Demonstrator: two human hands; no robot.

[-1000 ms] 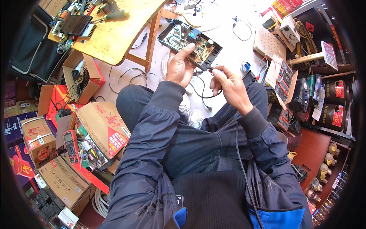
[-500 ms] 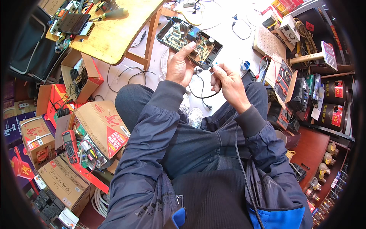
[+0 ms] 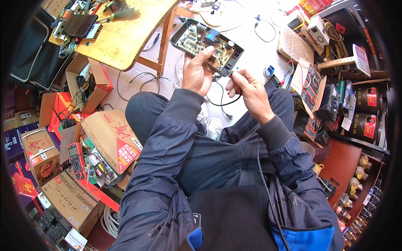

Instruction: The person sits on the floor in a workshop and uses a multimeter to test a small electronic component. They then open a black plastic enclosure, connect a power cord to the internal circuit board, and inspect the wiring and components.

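My left hand (image 3: 198, 74) grips the near side of an open black plastic case (image 3: 238, 55), its thumb over the rim. Inside the case lies a tan circuit board (image 3: 193, 42) crowded with small parts, a metal heat sink and a blue component. At the case's near right corner, the thumb and fingertips of my right hand (image 3: 251, 90) are pinched together on a black cable (image 3: 228, 103), which loops below the case. What exactly sits between those fingertips is too small to make out. A plug (image 3: 229, 117) hangs or lies below, above my shoes.
A wooden table (image 3: 119, 46) with a phone and screwdriver stands at upper left. Cardboard boxes (image 3: 111, 134) and a red multimeter (image 3: 76, 157) crowd my left side. Shelves with a calculator (image 3: 361, 59), black batteries (image 3: 366, 125) and small parts line the right. Loose cables (image 3: 142, 79) lie on the floor.
The case has shifted very slightly to the left. My right hand's lower fingers have loosened a little while its pinch stays at the case corner.
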